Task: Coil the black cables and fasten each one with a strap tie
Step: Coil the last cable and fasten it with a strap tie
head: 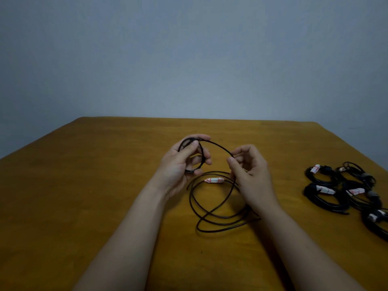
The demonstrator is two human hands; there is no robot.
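A thin black cable (pixel 212 208) lies in loose loops on the wooden table (pixel 84 185) between my forearms. My left hand (pixel 182 162) holds a small coil of that cable above the table, thumb on top, fingers curled round the loops. From the coil a strand arcs to the right to my right hand (pixel 247 166), which pinches it between thumb and forefinger. The cable's end, wrapped in white tape with red marks (pixel 214 180), rests on the table under the hands.
At the right edge of the table lies a group of several coiled black cables (pixel 344 192), each with a white and red taped end. A plain grey wall stands behind the table's far edge.
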